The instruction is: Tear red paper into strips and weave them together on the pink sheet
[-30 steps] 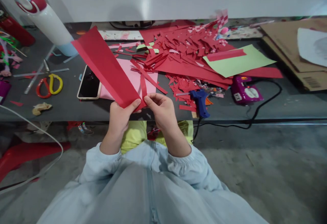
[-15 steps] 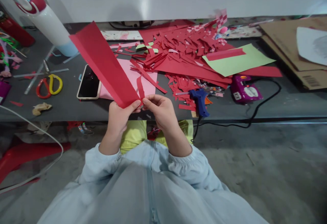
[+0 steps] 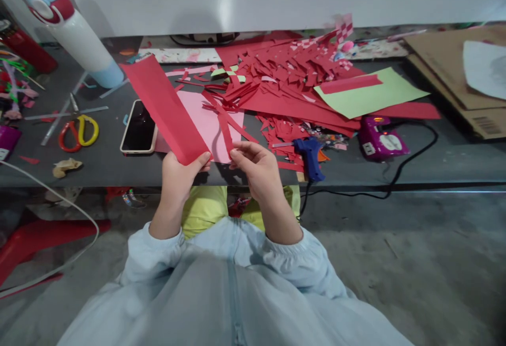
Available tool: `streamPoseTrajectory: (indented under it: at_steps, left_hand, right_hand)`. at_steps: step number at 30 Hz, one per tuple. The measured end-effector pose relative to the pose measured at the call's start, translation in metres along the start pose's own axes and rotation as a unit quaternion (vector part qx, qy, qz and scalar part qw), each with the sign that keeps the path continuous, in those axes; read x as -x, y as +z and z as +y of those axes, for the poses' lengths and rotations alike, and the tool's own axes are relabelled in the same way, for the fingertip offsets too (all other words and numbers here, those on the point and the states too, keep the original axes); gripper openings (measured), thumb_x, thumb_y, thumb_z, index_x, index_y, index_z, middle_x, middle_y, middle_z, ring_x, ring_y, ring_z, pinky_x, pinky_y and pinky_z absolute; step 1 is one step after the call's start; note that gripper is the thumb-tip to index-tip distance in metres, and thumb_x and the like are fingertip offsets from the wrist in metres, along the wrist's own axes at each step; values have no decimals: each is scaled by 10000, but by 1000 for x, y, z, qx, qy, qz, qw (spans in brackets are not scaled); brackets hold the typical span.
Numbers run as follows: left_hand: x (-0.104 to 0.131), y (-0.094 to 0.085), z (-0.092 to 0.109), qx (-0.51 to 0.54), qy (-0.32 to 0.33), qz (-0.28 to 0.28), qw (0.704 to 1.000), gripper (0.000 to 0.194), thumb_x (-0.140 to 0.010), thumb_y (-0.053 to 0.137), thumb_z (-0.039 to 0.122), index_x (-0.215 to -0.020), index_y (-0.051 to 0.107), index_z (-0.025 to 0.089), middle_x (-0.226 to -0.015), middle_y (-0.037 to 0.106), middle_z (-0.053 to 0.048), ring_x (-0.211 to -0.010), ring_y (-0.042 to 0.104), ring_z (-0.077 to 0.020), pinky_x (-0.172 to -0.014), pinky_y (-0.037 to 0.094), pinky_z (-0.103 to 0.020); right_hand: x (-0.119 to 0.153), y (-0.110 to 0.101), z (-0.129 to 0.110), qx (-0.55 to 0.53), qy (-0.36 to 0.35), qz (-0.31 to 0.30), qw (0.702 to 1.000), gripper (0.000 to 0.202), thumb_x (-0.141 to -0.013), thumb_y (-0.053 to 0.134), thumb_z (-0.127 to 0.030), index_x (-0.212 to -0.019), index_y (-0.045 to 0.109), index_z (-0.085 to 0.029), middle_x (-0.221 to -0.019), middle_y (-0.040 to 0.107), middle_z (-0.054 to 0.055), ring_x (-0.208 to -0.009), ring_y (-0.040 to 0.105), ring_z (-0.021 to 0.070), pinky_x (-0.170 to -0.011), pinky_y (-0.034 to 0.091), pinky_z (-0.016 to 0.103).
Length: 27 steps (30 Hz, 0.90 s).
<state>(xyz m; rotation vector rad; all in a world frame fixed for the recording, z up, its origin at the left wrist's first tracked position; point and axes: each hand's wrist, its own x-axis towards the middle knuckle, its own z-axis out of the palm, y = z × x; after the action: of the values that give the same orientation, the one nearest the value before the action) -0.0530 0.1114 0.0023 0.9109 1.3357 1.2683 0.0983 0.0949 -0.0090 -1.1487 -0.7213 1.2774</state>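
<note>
My left hand (image 3: pixel 182 172) pinches the lower end of a long, wide sheet of red paper (image 3: pixel 169 111) that slants up to the left. Between the thumb and fingers of my right hand (image 3: pixel 259 167) is a narrow red paper strip (image 3: pixel 225 131), standing nearly upright and apart from the wide sheet. Behind both hands a pink paper sheet (image 3: pixel 201 106) lies on the dark table (image 3: pixel 98 169). A smartphone (image 3: pixel 139 127) rests to the left, partly behind the red sheet.
A heap of red paper scraps (image 3: pixel 276 72) fills the table's middle, with green paper (image 3: pixel 367 96) on its right. Near the front are a blue glue gun (image 3: pixel 310 156) and a purple corded box (image 3: pixel 381 140). Scissors (image 3: pixel 79 132), a bottle (image 3: pixel 85 46) and cardboard (image 3: pixel 438 67) lie around.
My hands have moved apart. The narrow strip has shifted right with my right hand, away from the wide red sheet, which has moved slightly lower in my left hand.
</note>
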Motion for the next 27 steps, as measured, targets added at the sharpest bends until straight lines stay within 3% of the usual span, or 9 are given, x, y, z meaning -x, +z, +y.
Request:
streamPoseTrajectory:
  at_steps: [3,7,11,15,17,19,21,23,27]
  left_hand:
    - [-3,-5,1,-20,13,2,1000,511,-531,928,308,-914,631,147,-724,717,-29,-539,684,-170,-522,605,-286]
    - [-5,-9,2,-42,-7,-11,999,587,-537,918,298,-1011,597,164,-841,735,-67,-555,691,-182,-519,605,-306]
    - [-5,-9,-1,-51,-14,-29,998,688,-590,881,290,-1203,591,179,-1033,738,-112,-607,708,-183,-551,619,-320]
    - [-5,-11,-4,-75,14,-7,997,814,-639,852,332,-1376,527,212,-1324,638,-179,-687,734,-209,-567,623,-346]
    - [-6,-15,-4,-110,22,2,994,809,-674,824,367,-1404,518,201,-1238,683,-174,-666,729,-219,-560,606,-350]
    - [-7,-22,-3,-171,27,6,985,759,-714,787,392,-1402,537,194,-998,749,-121,-573,694,-206,-563,576,-345]
    - [-8,-31,0,-263,50,8,963,662,-754,746,396,-1365,583,200,-778,733,-48,-520,654,-193,-619,551,-340]
    - [-6,-38,5,-351,92,17,932,568,-769,723,384,-1304,634,216,-694,695,-6,-583,656,-195,-717,533,-334]
    - [1,-43,19,-506,127,88,849,480,-848,614,396,-1285,660,204,-739,699,-28,-769,669,-237,-841,473,-360]
  right_hand:
    - [0,-7,-4,14,-28,11,999,453,-619,821,-417,-964,594,-230,-601,629,-80,-516,561,93,-568,483,257]
    - [2,-17,-8,48,-52,35,997,334,-705,713,-352,-956,511,-265,-593,572,-110,-456,506,74,-498,433,233]
    - [4,-26,-11,69,-70,42,994,216,-735,653,-289,-924,550,-264,-593,525,-104,-449,472,70,-470,415,227]
    - [6,-35,-16,83,-84,38,992,106,-756,642,-261,-859,622,-246,-556,514,-86,-453,475,76,-465,406,232]
    - [7,-40,-19,91,-83,34,992,77,-752,643,-257,-825,654,-236,-567,539,-73,-448,473,73,-460,396,235]
    - [9,-46,-21,105,-77,27,991,71,-747,646,-263,-800,681,-232,-577,560,-61,-456,481,77,-459,397,240]
    - [11,-54,-22,122,-71,25,990,83,-747,650,-272,-792,706,-231,-579,576,-51,-466,493,83,-459,407,241]
    - [14,-62,-24,139,-65,26,988,98,-747,653,-275,-793,727,-229,-573,586,-45,-473,505,86,-458,418,238]
    - [18,-74,-25,164,-43,21,985,93,-728,664,-264,-767,738,-222,-542,585,-43,-474,519,87,-457,424,225]
